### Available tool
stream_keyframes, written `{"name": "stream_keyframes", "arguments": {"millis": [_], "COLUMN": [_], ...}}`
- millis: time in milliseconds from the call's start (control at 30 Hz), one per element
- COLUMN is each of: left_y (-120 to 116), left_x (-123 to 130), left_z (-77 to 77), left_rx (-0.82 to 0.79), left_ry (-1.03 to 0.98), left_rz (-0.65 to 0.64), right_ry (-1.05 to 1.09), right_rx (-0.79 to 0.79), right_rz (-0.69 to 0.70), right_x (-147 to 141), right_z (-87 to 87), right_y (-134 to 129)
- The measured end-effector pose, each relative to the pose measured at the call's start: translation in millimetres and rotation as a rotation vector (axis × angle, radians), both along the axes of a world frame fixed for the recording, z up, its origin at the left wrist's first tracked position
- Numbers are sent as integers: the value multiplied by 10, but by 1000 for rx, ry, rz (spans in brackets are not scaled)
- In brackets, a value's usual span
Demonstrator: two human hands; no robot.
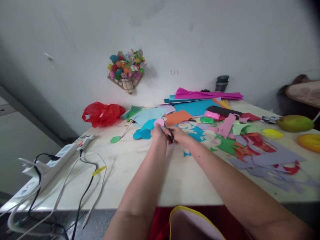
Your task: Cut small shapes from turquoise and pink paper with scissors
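Observation:
In the head view, my left hand [158, 132] is closed on a small pink paper circle [159, 122] and holds it above the table. My right hand [177, 134] grips dark-handled scissors [170, 134], their blades pointing up and away beside the pink circle. Just left of my hands lie several blue paper circles [145, 133], partly overlapping. A green paper circle [115, 139] rests farther left, at the end of a thin stem-like strip. Small blue paper offcuts [196, 134] are scattered to the right of my right hand.
Along the wall lie a red plastic bag [102, 114], blue sheets [195, 108], an orange sheet [178, 117] and a dark bottle [222, 83]. Paper scraps [272, 156] and a green mango-like fruit [295, 123] occupy the right. A power strip [53, 161] with cables runs along the left edge.

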State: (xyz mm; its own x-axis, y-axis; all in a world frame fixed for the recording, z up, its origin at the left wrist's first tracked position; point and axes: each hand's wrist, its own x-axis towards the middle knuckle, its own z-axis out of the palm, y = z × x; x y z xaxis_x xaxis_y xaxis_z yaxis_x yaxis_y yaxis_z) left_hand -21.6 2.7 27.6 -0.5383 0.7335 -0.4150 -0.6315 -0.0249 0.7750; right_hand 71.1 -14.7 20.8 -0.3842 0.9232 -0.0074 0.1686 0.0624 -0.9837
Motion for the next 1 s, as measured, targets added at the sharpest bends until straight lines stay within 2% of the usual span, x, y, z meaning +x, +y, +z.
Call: {"name": "stream_keyframes", "arguments": {"millis": [67, 200, 300, 467, 700, 1000], "left_y": [-40, -98, -98, -77, -112, -114], "left_x": [28, 65, 64, 61, 75, 89], "left_z": [70, 139, 127, 111, 146, 169], "left_rx": [-97, -121, -127, -124, -114, -189], "left_ry": [96, 129, 138, 81, 101, 106], "left_rz": [14, 25, -6, 44, 47, 30], "right_ry": [18, 19, -12, -32, -24, 12], "right_rx": [2, 21, 20, 23, 20, 2], "right_rz": [8, 17, 11, -6, -19, -25], "right_x": [0, -2, -4, -5, -21, -42], "right_z": [-26, -11, 42, 91, 71, 17], "right_y": [17, -7, -56, -101, -88, -30]}}
